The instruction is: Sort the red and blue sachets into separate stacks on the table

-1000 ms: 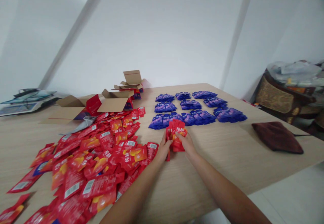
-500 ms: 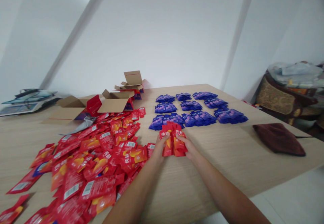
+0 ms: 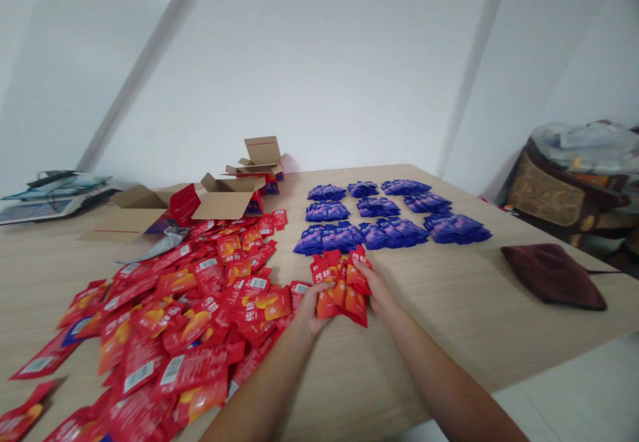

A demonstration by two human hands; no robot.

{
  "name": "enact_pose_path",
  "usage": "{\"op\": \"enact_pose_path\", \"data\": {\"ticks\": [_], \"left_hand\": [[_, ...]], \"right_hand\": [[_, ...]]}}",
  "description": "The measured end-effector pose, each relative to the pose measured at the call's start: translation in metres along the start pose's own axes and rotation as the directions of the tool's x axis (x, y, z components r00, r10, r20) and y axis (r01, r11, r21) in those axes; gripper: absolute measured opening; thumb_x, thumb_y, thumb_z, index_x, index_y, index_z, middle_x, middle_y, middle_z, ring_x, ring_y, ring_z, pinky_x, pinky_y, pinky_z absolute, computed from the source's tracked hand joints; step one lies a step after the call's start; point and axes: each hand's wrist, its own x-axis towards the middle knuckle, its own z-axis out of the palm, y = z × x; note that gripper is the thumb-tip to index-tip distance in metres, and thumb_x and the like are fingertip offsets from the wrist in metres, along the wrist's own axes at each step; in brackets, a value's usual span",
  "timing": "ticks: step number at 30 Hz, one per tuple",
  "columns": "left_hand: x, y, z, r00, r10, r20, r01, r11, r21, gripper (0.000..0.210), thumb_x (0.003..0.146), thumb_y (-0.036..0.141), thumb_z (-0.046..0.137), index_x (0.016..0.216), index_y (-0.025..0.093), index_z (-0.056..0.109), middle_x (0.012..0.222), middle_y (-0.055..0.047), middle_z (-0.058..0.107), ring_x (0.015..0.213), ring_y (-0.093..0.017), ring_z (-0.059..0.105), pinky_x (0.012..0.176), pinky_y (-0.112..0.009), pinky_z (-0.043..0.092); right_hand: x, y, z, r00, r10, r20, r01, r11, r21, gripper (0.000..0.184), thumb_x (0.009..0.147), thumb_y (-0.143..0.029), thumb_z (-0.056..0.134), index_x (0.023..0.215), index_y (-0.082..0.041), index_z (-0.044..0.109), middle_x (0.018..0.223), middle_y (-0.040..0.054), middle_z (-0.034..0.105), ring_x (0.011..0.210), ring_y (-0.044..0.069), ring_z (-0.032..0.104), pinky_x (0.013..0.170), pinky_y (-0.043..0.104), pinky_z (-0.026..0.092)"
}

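Several red packets (image 3: 341,290) with orange fruit pictures are bunched between my two hands, above the near middle of the table. My left hand (image 3: 313,307) is closed on their left side, thumb across the front. On the right, my right hand (image 3: 373,282) pinches the packets, one of them raised at a slant over the others. Just beyond lie purple packets (image 3: 333,236) in neat fanned groups. To the left spreads a large loose heap of red packets (image 3: 200,315), some with barcodes facing up.
Opened cardboard boxes (image 3: 227,204) stand behind the heap. At the far left is a flat scale-like device (image 3: 54,202) with things on it. A dark brown cloth (image 3: 553,275) lies near the table's right edge. A patterned chair (image 3: 542,186) piled with bags stands beyond.
The packets in my hands have spread from two neat side-by-side stacks into a looser fan. My right hand now holds one packet tilted higher. My left hand has dropped slightly.
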Motion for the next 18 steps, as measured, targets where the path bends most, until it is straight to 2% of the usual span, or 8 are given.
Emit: {"op": "enact_pose_path", "data": {"ticks": [4,9,13,18], "left_hand": [[0.002,0.004,0.002,0.990,0.074,-0.118,-0.079,0.996,-0.044,0.023,0.073,0.008,0.052,0.094,0.011,0.059,0.085,-0.007,0.072,0.077,-0.016,0.070,0.079,-0.027,0.055],[0.001,0.006,0.002,0.973,0.137,-0.188,-0.137,0.990,0.014,0.023,0.072,0.007,0.056,0.094,0.010,0.060,0.088,-0.009,0.072,0.080,-0.019,0.070,0.080,-0.029,0.056],[-0.001,0.004,0.002,0.970,0.161,-0.180,-0.149,0.986,0.079,0.028,0.068,0.007,0.064,0.095,0.011,0.061,0.092,-0.010,0.072,0.085,-0.023,0.070,0.081,-0.033,0.056],[-0.003,0.000,0.003,0.983,0.156,-0.100,-0.140,0.978,0.156,0.032,0.067,0.018,0.073,0.097,0.012,0.062,0.097,-0.012,0.072,0.087,-0.026,0.069,0.081,-0.039,0.056]], "right_hand": [[0.005,0.000,-0.008,1.000,0.019,0.010,-0.019,1.000,-0.015,0.032,0.058,-0.033,0.080,0.082,-0.017,0.068,0.076,0.0048,0.075,0.070,0.023,0.070,0.070,0.035,0.055],[0.014,-0.003,-0.020,1.000,0.000,0.013,0.000,1.000,-0.018,0.033,0.054,-0.027,0.081,0.082,-0.016,0.069,0.075,0.0051,0.075,0.068,0.021,0.069,0.069,0.034,0.055],[0.018,-0.007,-0.024,0.999,-0.041,0.017,0.042,0.998,-0.046,0.034,0.055,-0.028,0.081,0.084,-0.017,0.068,0.077,0.0045,0.075,0.070,0.022,0.069,0.071,0.036,0.055],[0.020,0.001,-0.018,0.976,-0.219,-0.018,0.213,0.962,-0.170,0.033,0.060,-0.036,0.076,0.086,-0.019,0.066,0.082,0.0031,0.074,0.074,0.022,0.069,0.073,0.036,0.054]]}}
